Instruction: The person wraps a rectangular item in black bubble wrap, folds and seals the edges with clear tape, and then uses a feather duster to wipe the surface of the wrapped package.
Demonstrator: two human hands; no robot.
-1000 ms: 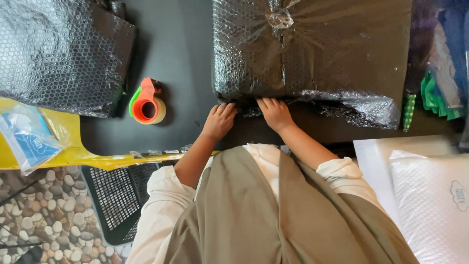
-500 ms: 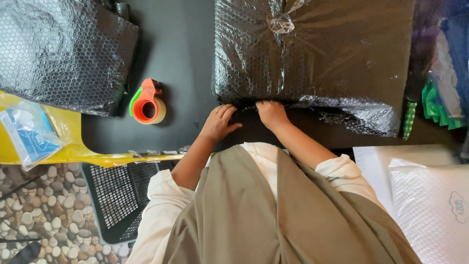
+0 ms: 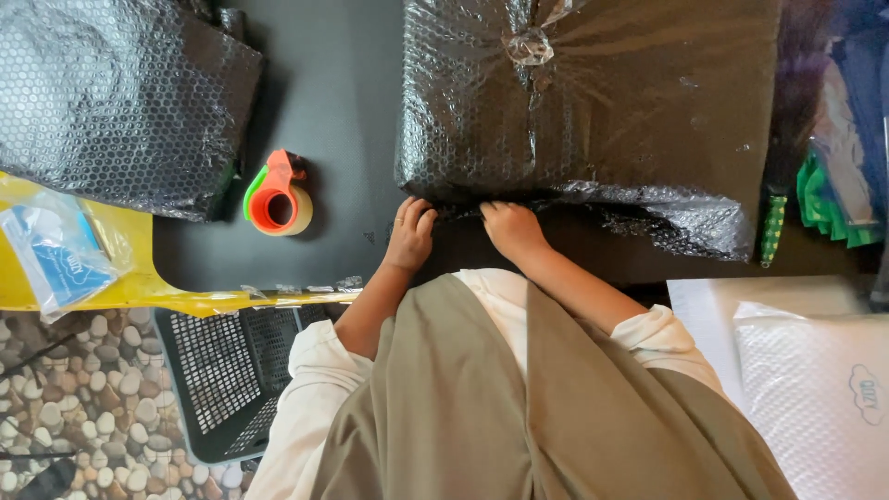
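A large parcel wrapped in black bubble wrap (image 3: pixel 593 102) lies on the black table (image 3: pixel 343 102) in front of me. My left hand (image 3: pixel 410 233) rests against the parcel's near left corner, fingers pressed on the wrap. Just to its right, my right hand (image 3: pixel 509 227) pinches the loose near edge of the bubble wrap. A clear knot of tape or plastic (image 3: pixel 528 44) sits on top of the parcel.
An orange and green tape dispenser (image 3: pixel 276 194) stands left of my hands. More black bubble wrap (image 3: pixel 111 93) is piled at the far left. A yellow bag (image 3: pixel 65 250), a black mesh basket (image 3: pixel 231 370), white padded mailers (image 3: pixel 815 389) and green items (image 3: pixel 824 199) surround the table.
The view has shifted slightly. My left hand has drawn its fingers together against the parcel's corner, and my right hand has slid a little along the wrap's near edge.
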